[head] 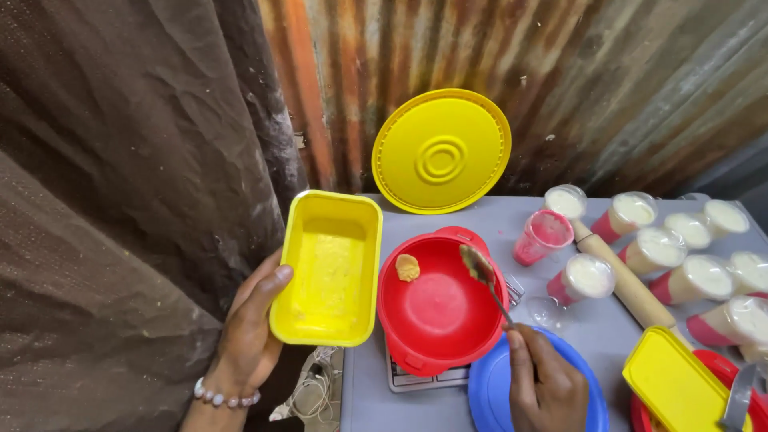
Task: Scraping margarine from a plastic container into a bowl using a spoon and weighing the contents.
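Holding a metal spoon (483, 272) pinched in our right hand (546, 386) over the red plastic bowl (438, 308); left hand (250, 330) fingers clamp the tilted yellow rectangular tub (328, 266). Risk: batter residue drips off the tilt.

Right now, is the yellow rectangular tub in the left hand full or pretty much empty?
Nearly empty. The yellow tub, tilted up by the left hand, shows its bare bottom with only a thin pale smear left inside.

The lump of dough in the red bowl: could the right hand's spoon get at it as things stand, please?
Probably yes. The spoon in the right hand already hovers over the open red bowl, and nothing lies between it and the dough lump.
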